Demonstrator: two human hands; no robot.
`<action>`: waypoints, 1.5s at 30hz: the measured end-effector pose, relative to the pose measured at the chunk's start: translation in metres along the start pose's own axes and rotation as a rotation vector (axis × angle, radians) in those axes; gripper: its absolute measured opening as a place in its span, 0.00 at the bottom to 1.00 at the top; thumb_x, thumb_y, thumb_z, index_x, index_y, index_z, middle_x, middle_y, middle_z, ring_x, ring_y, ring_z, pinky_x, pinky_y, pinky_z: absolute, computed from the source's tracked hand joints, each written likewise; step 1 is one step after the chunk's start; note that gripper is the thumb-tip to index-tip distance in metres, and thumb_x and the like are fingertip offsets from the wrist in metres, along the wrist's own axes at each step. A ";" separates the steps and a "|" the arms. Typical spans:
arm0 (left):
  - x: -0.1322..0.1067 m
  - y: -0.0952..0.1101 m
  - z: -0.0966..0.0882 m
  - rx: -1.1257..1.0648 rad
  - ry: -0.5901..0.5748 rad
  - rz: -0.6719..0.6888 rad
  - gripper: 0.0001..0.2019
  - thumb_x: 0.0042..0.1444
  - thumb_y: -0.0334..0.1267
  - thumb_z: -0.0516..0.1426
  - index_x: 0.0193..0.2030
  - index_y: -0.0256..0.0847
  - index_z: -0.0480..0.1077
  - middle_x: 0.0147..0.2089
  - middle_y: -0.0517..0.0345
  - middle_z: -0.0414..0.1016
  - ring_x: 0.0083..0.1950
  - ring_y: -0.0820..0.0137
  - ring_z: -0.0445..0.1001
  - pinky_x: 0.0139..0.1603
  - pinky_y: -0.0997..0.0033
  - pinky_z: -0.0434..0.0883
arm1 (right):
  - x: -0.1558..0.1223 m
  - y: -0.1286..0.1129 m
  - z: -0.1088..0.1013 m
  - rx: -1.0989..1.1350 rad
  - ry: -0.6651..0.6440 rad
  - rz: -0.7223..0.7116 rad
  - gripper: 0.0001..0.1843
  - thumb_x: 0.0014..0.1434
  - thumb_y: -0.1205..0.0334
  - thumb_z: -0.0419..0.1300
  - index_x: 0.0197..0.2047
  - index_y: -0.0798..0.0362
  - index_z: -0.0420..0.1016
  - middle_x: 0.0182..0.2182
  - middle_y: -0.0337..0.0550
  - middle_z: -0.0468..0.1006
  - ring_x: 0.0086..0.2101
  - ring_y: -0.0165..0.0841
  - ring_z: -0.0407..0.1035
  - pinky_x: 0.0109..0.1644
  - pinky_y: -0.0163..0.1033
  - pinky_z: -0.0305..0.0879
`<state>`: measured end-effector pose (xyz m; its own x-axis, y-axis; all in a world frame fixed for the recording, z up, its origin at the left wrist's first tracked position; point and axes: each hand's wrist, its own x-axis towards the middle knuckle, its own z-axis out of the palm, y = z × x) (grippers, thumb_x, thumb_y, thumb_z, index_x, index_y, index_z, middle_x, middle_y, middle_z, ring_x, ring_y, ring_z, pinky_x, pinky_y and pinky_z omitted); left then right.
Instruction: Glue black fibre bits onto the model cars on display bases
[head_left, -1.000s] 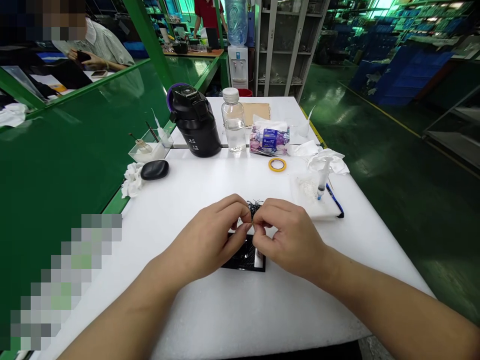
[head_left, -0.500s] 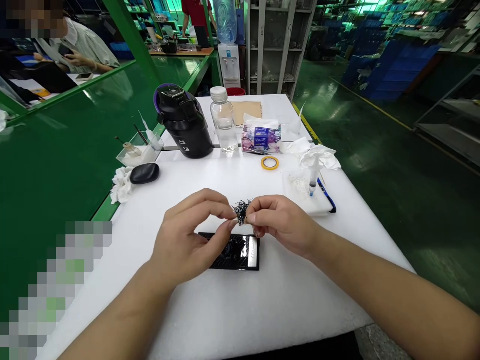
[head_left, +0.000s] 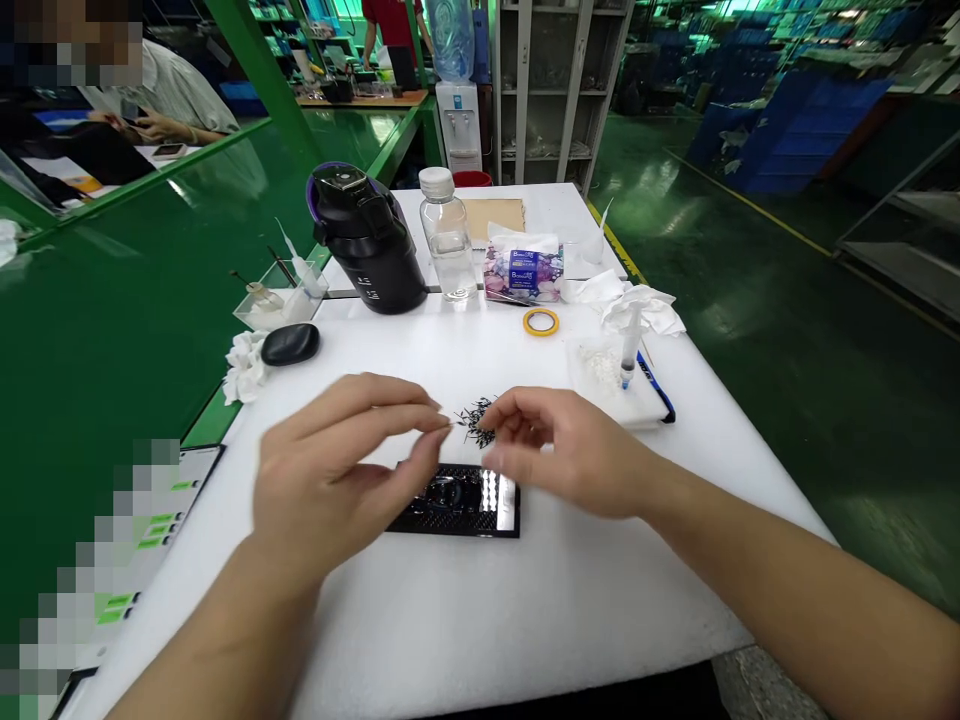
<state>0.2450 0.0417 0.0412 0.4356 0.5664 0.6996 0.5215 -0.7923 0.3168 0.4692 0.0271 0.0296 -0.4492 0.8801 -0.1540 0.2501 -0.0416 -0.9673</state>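
Observation:
My left hand (head_left: 337, 480) hovers over the white table (head_left: 480, 610), thumb and forefinger pinched together at the tips; anything between them is too small to see. My right hand (head_left: 570, 455) is smeared by motion, its curled fingers just right of a small pile of thin black pieces (head_left: 474, 420). Below both hands a black rectangular tray (head_left: 457, 502) with rows of tiny parts and a shiny right end lies flat on the table, partly hidden by my left fingers.
Along the back stand a black flask (head_left: 367, 240), a water bottle (head_left: 448, 235) and a tissue pack (head_left: 523, 270). A yellow tape ring (head_left: 541, 321), a syringe (head_left: 628, 350), crumpled tissues (head_left: 645, 305), a black oval case (head_left: 290, 343) and a clear dish (head_left: 277, 295) surround them. A person sits far left.
My hands have come apart and dropped lower. The right hand has moved off the left fingertips towards the black pile, and the left hand has shifted left. The tray shows more.

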 end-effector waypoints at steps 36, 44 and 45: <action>-0.087 0.018 -0.001 -0.072 -0.156 -0.894 0.15 0.58 0.46 0.60 0.52 0.50 0.69 0.63 0.57 0.69 0.64 0.59 0.67 0.65 0.45 0.64 | -0.015 0.033 0.064 -1.089 -0.006 -0.566 0.22 0.67 0.59 0.51 0.61 0.56 0.67 0.56 0.55 0.69 0.49 0.44 0.64 0.48 0.49 0.65; -0.084 0.018 0.005 -0.018 -0.140 -0.898 0.14 0.56 0.45 0.60 0.50 0.49 0.70 0.61 0.57 0.70 0.64 0.58 0.65 0.66 0.46 0.62 | -0.014 0.034 0.066 -1.126 0.010 -0.586 0.23 0.66 0.60 0.51 0.62 0.57 0.66 0.55 0.55 0.70 0.48 0.43 0.65 0.47 0.49 0.66; -0.084 0.019 0.005 -0.010 -0.140 -0.886 0.14 0.56 0.44 0.60 0.49 0.49 0.70 0.61 0.56 0.70 0.64 0.58 0.65 0.66 0.46 0.62 | -0.014 0.033 0.065 -1.125 0.009 -0.581 0.23 0.66 0.61 0.50 0.62 0.57 0.66 0.55 0.55 0.70 0.49 0.43 0.65 0.47 0.49 0.66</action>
<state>0.2221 -0.0195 -0.0147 -0.0379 0.9931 0.1111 0.7027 -0.0526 0.7095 0.4278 -0.0176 -0.0138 -0.7325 0.6370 0.2400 0.6095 0.7708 -0.1856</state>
